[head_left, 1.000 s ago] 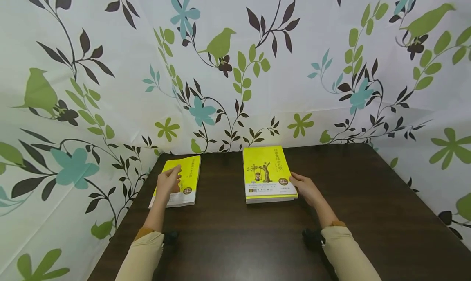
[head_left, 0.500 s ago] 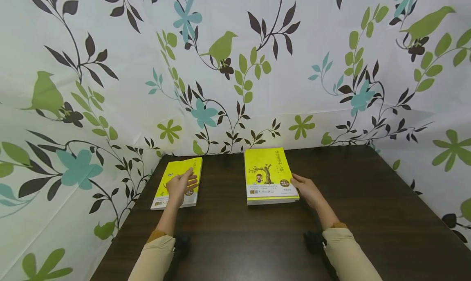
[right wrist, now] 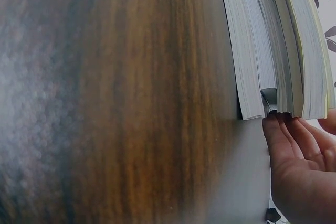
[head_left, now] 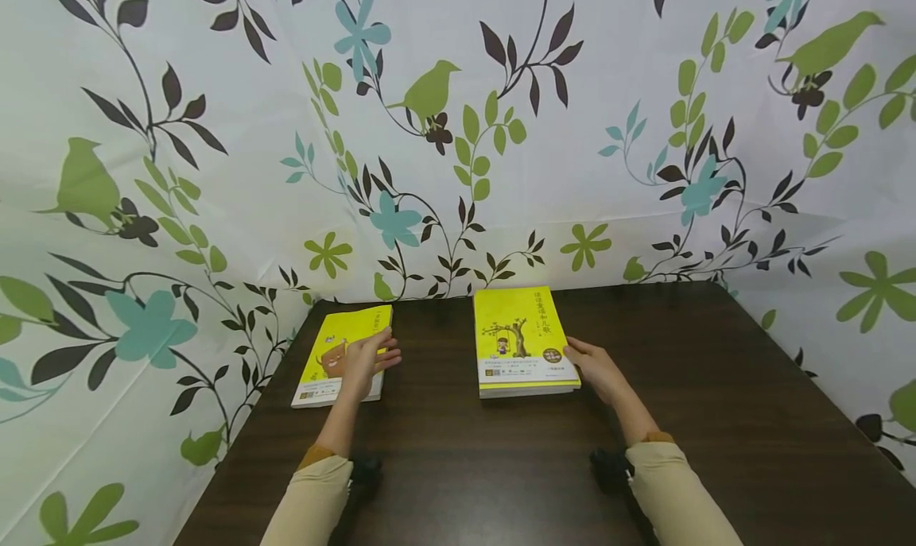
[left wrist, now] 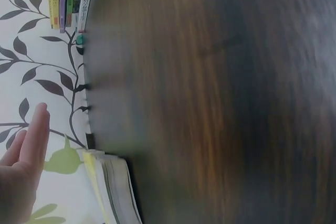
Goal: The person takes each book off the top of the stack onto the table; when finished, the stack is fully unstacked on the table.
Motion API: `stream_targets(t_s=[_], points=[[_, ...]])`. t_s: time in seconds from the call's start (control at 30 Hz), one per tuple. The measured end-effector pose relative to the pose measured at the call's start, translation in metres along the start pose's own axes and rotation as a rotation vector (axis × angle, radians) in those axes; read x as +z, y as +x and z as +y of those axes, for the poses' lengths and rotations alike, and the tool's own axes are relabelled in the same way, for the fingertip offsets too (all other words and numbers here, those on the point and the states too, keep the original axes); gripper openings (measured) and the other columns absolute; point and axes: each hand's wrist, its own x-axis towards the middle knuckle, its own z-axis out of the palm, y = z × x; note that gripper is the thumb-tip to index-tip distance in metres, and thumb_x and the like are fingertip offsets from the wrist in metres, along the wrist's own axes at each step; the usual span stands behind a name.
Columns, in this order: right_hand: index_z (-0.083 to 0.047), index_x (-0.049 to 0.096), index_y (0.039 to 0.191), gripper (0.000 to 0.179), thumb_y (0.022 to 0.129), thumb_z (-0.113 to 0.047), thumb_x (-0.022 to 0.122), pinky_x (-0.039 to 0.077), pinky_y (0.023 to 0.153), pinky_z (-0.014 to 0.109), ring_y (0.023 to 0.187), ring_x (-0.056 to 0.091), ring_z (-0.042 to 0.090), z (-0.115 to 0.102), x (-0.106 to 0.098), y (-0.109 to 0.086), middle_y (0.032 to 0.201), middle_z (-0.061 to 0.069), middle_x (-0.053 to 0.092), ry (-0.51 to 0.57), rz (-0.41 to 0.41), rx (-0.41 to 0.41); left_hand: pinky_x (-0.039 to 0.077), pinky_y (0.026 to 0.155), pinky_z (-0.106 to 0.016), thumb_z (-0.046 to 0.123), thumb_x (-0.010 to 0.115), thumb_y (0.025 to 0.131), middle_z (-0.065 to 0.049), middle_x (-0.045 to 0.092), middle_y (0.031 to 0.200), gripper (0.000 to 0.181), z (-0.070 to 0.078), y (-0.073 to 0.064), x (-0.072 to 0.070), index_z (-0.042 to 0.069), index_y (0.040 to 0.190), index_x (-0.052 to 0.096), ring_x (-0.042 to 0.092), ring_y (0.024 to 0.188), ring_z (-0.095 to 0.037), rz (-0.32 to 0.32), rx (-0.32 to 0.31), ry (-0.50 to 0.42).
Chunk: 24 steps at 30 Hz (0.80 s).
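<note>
Two piles of yellow-covered books lie toward the back of the table. Over the left pile (head_left: 322, 355) my left hand (head_left: 363, 362) hovers near its right edge, fingers extended and holding nothing. In the left wrist view this hand shows above the near pile's page edges (left wrist: 116, 187). My right hand (head_left: 595, 366) touches the right side of the right pile (head_left: 518, 335), whose top cover shows a tree and swing. In the right wrist view the fingertips (right wrist: 273, 121) meet the ends of the stacked books (right wrist: 283, 45), with the thumb beside the top book.
The dark wooden table (head_left: 458, 466) runs back to a wall cloth (head_left: 544, 164) printed with leaves, birds and flowers. Bare tabletop lies between the two piles. Colored spines (left wrist: 68, 1) of the right pile show in the left wrist view.
My left hand has moved right across the left pile, and its fingers have spread from a bent pose. The right hand stays at the right pile's side.
</note>
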Motion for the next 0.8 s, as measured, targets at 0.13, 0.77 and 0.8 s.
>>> stream_targets(t_s=[0.13, 0.77, 0.8], points=[[-0.004, 0.027, 0.154, 0.059, 0.104, -0.032, 0.044, 0.042, 0.106, 0.050, 0.112, 0.054, 0.029, -0.001, 0.002, -0.001, 0.147, 0.023, 0.045, 0.007, -0.002, 0.002, 0.056, 0.088, -0.043, 0.035, 0.066, 0.093, -0.031, 0.055, 0.131, 0.060, -0.004, 0.000, 0.005, -0.009, 0.131, 0.052, 0.073, 0.085, -0.020, -0.006, 0.008, -0.036], [-0.005, 0.028, 0.154, 0.059, 0.104, -0.033, 0.045, 0.041, 0.106, 0.051, 0.111, 0.055, 0.028, 0.001, 0.000, 0.000, 0.145, 0.022, 0.047, 0.011, 0.011, -0.004, 0.058, 0.083, -0.041, 0.032, 0.069, 0.092, -0.032, 0.059, 0.124, 0.060, -0.020, 0.000, 0.036, -0.012, 0.130, 0.052, 0.070, 0.099, -0.037, -0.095, 0.026, -0.029], [-0.005, 0.029, 0.154, 0.059, 0.104, -0.033, 0.045, 0.042, 0.105, 0.050, 0.110, 0.056, 0.027, 0.001, 0.000, 0.001, 0.145, 0.022, 0.047, 0.013, 0.012, -0.005, 0.058, 0.083, -0.041, 0.031, 0.069, 0.091, -0.033, 0.057, 0.126, 0.060, -0.021, 0.000, 0.038, -0.011, 0.130, 0.052, 0.070, 0.100, -0.038, -0.097, 0.024, -0.027]])
